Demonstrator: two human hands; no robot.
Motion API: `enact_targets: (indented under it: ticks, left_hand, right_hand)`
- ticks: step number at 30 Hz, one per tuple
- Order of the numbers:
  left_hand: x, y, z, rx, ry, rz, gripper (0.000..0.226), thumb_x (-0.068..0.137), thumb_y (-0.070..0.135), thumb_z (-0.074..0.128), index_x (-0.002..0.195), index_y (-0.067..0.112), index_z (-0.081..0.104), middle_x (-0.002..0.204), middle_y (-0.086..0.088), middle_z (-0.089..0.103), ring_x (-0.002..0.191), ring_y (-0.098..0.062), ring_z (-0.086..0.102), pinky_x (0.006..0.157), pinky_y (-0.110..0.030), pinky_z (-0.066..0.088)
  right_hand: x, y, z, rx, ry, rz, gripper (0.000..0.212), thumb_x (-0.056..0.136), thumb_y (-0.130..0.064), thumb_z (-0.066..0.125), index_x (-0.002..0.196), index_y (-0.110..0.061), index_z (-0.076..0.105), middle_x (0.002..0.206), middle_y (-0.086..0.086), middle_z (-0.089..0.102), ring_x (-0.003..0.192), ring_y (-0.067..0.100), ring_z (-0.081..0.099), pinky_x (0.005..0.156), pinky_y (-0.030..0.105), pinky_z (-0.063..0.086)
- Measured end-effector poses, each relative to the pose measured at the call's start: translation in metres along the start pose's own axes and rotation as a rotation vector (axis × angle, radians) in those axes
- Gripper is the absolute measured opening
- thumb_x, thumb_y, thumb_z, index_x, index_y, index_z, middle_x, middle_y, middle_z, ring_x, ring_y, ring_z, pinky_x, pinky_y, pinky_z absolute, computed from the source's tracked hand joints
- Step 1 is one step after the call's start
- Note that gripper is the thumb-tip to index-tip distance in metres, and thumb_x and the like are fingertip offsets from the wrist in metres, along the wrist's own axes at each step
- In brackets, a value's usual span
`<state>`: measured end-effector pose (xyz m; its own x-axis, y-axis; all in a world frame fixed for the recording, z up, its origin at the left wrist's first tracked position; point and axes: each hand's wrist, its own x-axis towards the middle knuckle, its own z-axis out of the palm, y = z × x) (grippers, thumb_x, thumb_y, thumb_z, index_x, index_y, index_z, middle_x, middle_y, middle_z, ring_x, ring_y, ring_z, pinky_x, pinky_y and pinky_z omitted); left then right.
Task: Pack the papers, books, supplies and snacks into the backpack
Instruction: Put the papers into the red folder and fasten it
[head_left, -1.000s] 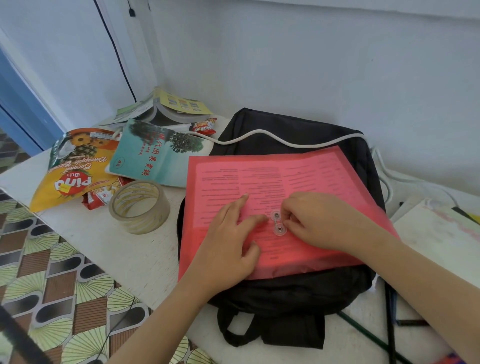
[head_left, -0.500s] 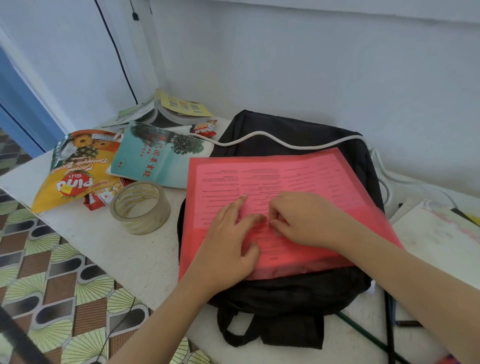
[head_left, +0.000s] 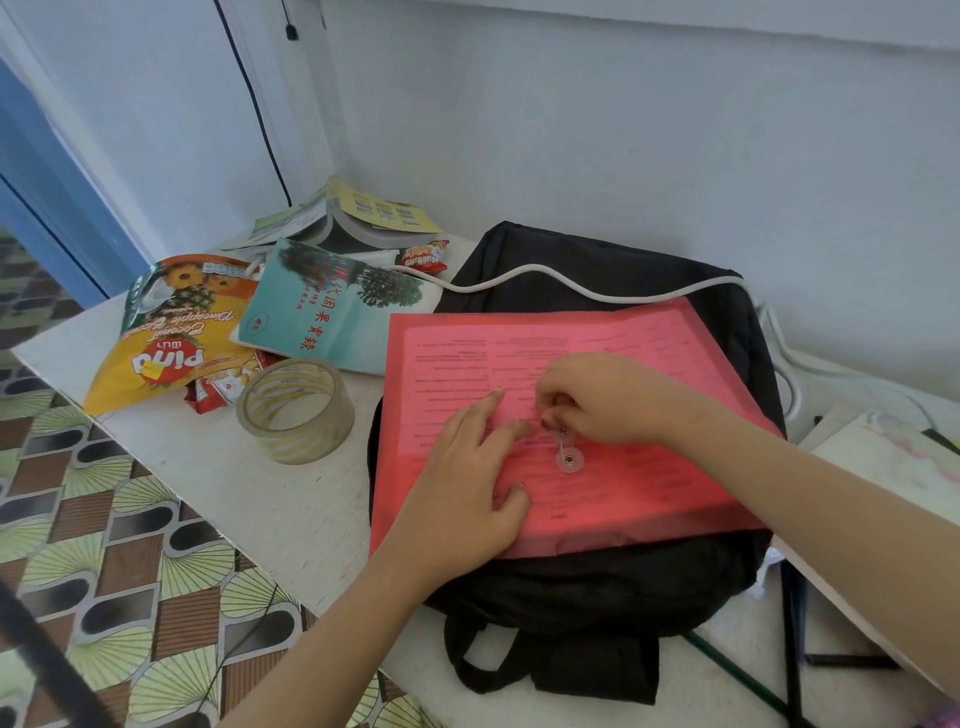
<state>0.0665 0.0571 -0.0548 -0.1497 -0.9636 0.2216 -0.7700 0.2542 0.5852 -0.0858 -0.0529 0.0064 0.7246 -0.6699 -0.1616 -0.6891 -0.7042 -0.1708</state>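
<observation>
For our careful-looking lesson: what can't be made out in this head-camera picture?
Head view:
Black fabric backpack: opening hidden under the translucent red plastic envelope.
Printed pages inside: text too small.
Upper clear button: partly covered by the right hand.
White notebook: cut off by the right edge.

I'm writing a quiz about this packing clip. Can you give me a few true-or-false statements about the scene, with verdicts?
1. The folder lies on the backpack. True.
2. The tape roll sits on the folder. False: it stands on the table, beside the backpack.
3. The left hand rests flat on the folder. True.
4. The right hand holds the snack bag. False: it pinches at the folder's clasp; the bag lies untouched on the table.
</observation>
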Motion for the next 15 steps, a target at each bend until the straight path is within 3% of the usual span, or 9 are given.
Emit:
enact_targets:
  ticks: [7,11,15]
  left_hand:
    - [-0.001,-0.002,0.002,0.019,-0.001,0.006,0.052,0.074,0.038,0.039,0.124,0.028,0.051,0.150,0.001,0.026,0.135,-0.010,0.021,0.107,-0.024,0.016]
    - [0.000,-0.002,0.001,0.009,-0.008,-0.002,0.050,0.076,0.037,0.041,0.124,0.029,0.051,0.150,0.002,0.025,0.135,-0.009,0.022,0.108,-0.025,0.018]
    - [0.000,-0.001,0.000,0.019,-0.016,0.005,0.048,0.077,0.034,0.045,0.125,0.028,0.050,0.150,0.002,0.025,0.134,-0.009,0.021,0.107,-0.023,0.016]
  right_hand:
    - [-0.001,0.010,0.002,0.105,-0.012,0.061,0.014,0.087,-0.017,0.057,0.075,-0.023,0.056,0.081,-0.005,0.060,0.077,0.015,0.054,0.075,0.035,0.048]
    - [-0.005,0.017,0.006,0.143,0.016,0.089,0.007,0.088,-0.016,0.058,0.084,-0.014,0.063,0.086,0.000,0.063,0.079,0.018,0.055,0.076,0.036,0.046]
    - [-0.010,0.017,0.008,0.141,0.046,0.060,0.005,0.089,-0.013,0.057,0.087,-0.015,0.060,0.084,-0.007,0.052,0.079,0.013,0.048,0.072,0.027,0.037]
